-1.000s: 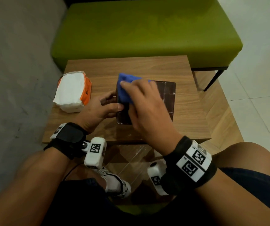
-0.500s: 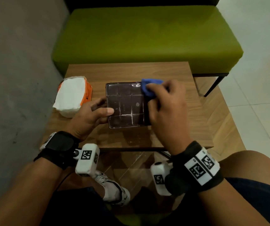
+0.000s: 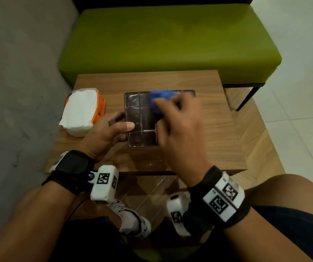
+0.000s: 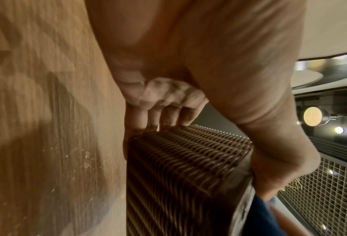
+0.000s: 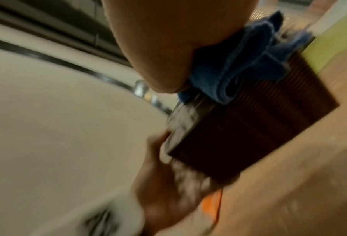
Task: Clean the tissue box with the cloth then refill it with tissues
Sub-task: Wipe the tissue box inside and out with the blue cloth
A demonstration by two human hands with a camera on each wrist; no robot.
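1. Head view: the dark woven tissue box (image 3: 141, 118) sits mid-table (image 3: 218, 129), its gridded face up.
2. Left hand (image 3: 104, 137) grips the box's left side, thumb over the top edge, fingers curled on the wicker wall.
3. Right hand (image 3: 178, 129) clutches the bunched blue cloth (image 3: 159, 99), pressing it onto the box top.
4. Tissues (image 3: 80, 112) in an orange pack wait just left of the box.

You see a tissue box (image 3: 141, 118) with woven wicker sides and a glossy dark top. The cloth (image 3: 158, 100) looks soft and fuzzy. The table (image 3: 214, 129) is smooth matt wood. The tissues (image 3: 80, 110) are white paper in shiny orange plastic.
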